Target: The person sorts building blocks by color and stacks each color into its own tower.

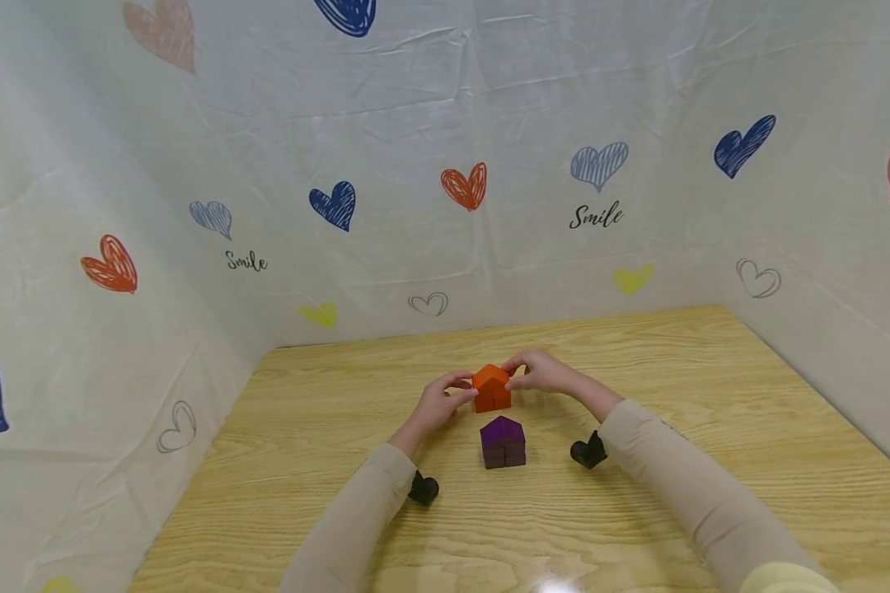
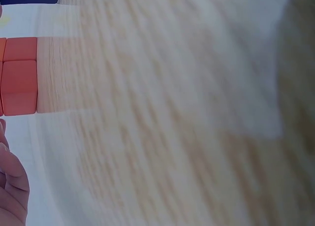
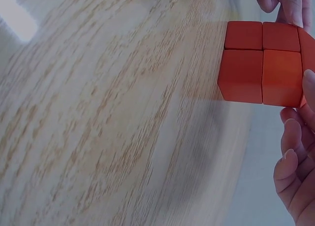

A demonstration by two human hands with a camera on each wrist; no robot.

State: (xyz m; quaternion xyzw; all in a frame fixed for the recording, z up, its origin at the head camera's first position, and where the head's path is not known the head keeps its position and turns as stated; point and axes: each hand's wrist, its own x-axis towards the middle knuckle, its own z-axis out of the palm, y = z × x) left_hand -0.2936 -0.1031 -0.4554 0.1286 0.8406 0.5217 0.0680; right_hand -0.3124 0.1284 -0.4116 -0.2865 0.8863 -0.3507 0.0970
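On the wooden table stands a small orange block house [image 1: 493, 390], made of cube-like blocks under a pointed roof. My left hand [image 1: 439, 401] holds it from the left, thumb at the front and fingers behind. From the right, my right hand [image 1: 541, 372] pinches it near the roof; its thumb lies on the front in the right wrist view, where stacked orange blocks [image 3: 241, 74] show. A similar purple block house [image 1: 503, 443] stands closer to me, untouched. The left wrist view catches only the edge of the orange blocks [image 2: 19, 80] and some curled fingers [image 2: 12, 169].
Black wrist cameras [image 1: 589, 450] sit beside both sleeves. A white sheet [image 1: 415, 247] printed with hearts surrounds the back and sides of the wooden table [image 1: 326, 395].
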